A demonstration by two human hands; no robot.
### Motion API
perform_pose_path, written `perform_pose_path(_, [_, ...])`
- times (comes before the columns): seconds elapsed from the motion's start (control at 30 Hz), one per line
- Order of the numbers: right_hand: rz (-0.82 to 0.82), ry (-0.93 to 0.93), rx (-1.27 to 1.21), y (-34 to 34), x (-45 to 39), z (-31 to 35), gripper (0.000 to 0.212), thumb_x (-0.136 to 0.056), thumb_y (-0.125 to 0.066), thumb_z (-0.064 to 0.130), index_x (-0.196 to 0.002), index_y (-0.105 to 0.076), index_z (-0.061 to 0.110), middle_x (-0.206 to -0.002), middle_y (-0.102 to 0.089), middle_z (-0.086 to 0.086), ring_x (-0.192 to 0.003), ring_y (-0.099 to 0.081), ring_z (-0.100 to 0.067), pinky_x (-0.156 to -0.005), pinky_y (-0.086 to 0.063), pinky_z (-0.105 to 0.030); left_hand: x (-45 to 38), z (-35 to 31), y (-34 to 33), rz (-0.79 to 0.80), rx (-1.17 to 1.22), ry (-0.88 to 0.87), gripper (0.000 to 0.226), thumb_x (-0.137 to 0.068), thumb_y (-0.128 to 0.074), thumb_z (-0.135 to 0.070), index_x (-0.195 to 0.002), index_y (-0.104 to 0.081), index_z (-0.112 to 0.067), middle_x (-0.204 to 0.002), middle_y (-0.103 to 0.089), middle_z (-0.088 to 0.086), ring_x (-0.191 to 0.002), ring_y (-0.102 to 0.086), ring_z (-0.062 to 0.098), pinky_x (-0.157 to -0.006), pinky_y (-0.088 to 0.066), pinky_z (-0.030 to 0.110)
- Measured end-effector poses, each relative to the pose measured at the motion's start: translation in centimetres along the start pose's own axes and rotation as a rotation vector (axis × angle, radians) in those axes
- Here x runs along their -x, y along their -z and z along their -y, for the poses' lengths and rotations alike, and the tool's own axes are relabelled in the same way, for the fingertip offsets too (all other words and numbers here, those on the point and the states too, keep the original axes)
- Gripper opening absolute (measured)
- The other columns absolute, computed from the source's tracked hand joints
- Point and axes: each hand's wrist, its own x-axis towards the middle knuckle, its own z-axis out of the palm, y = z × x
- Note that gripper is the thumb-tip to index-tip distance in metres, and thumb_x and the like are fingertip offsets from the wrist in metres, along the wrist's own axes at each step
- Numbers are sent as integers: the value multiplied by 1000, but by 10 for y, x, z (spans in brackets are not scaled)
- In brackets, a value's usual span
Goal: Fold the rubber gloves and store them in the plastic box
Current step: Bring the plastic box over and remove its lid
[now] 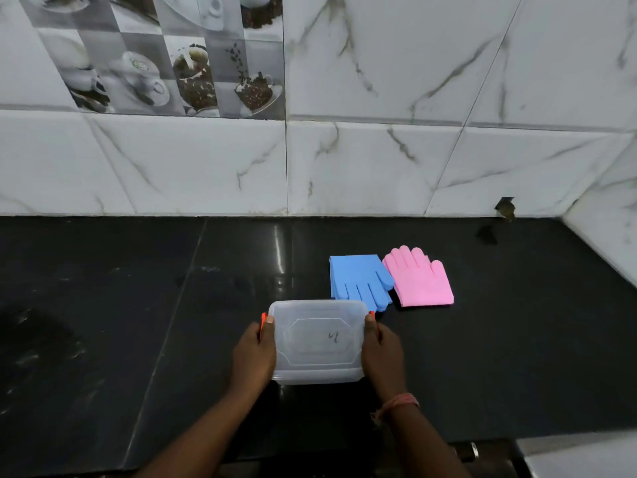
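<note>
You've got both hands clamped on the plastic box (317, 341), left hand (253, 353) and right hand (382, 350) gripping its short sides, lid on. The blue gloves (358, 279) and pink gloves (418, 279) lie folded on the counter (103, 305) at 1 o'clock. So folding looks done; opening and storing are left.

Orange thread wristband (396, 405), bare forearms
</note>
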Motion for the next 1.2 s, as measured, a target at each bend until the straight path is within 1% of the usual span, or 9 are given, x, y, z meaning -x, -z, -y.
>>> perform_pose_path(0.23, [-17, -72, -53, 6, -5, 10, 51, -101, -42, 50, -77, -70, 15, -83, -71, -4, -82, -68, -21, -78, -57, -42, -7, 18, -4, 58, 249, 221, 51, -100, -36, -56, -100, -75, -22, -93, -77, 5, -88, -73, 27, -89, -59, 47])
perform_pose_path(0.37, [41, -239, -116, 18, -19, 17, 48, -99, -46, 50, -89, -71, 9, -86, -70, -4, -81, -65, -19, -72, -54, -37, 0, 16, 3, 214, 351, 294, 48, -104, -43, -49, -87, -68, -12, -70, -64, 9, -55, -54, 21, -51, -42, 28])
perform_pose_path(0.5, [152, -386, -91, 28, -25, 6, 50, -97, -45, 53, -96, -72, 10, -95, -75, -11, -88, -70, -26, -89, -55, -44, 0, 13, 7, 259, 373, 324, 46, -105, -44, -51, -87, -66, -14, -69, -52, 14, -45, -40, 17, -46, -29, 25])
perform_pose_path(0.6, [11, -77, 156, 27, -26, 9, 57, -93, -39, 65, -115, -63, 18, -118, -68, -7, -102, -64, -22, -95, -52, -46, 0, 9, 8, 295, 397, 343, 45, -104, -46, -49, -84, -63, -13, -65, -53, 14, -43, -42, 17, -45, -30, 25])
perform_pose_path(0.67, [-4, 301, 395, 26, -23, 20, 85, -77, -45, 84, -141, -44, 28, -145, -51, 0, -128, -51, -20, -108, -43, -49, -2, 8, 8, 289, 393, 354, 45, -104, -47, -48, -81, -63, -13, -60, -55, 10, -44, -45, 17, -45, -33, 25])
perform_pose_path(0.77, [474, 655, 861, 14, -12, 43, 137, -50, -61, 92, -155, 8, 39, -167, 5, -1, -153, 10, -28, -121, 0, -57, -4, 8, 8, 315, 420, 419, 41, -105, -49, -45, -85, -68, -15, -72, -66, 11, -60, -59, 22, -52, -45, 26])
perform_pose_path(0.83, [686, 754, 1050, 1, -6, 55, 145, -48, -70, 86, -151, 21, 42, -165, 19, -4, -149, 24, -32, -117, 14, -61, -3, 6, 9, 333, 429, 451, 36, -106, -48, -37, -94, -72, -13, -83, -73, 11, -75, -67, 26, -62, -53, 32])
perform_pose_path(1.03, [736, 805, 1055, -10, -17, 57, 130, -57, -76, 74, -152, 8, 41, -162, -3, 1, -151, 3, -30, -117, 12, -62, -11, 6, 10, 347, 454, 499, 25, -106, -51, -22, -103, -72, -9, -81, -75, 11, -80, -70, 30, -69, -57, 39])
perform_pose_path(1.2, [749, 818, 875, 0, -18, 58, 106, -59, -78, 69, -142, -19, 41, -146, -23, 11, -139, -21, -18, -121, 1, -54, -14, 5, 8, 365, 466, 578, 24, -105, -52, -18, -98, -72, -9, -73, -72, 8, -69, -68, 24, -57, -58, 33])
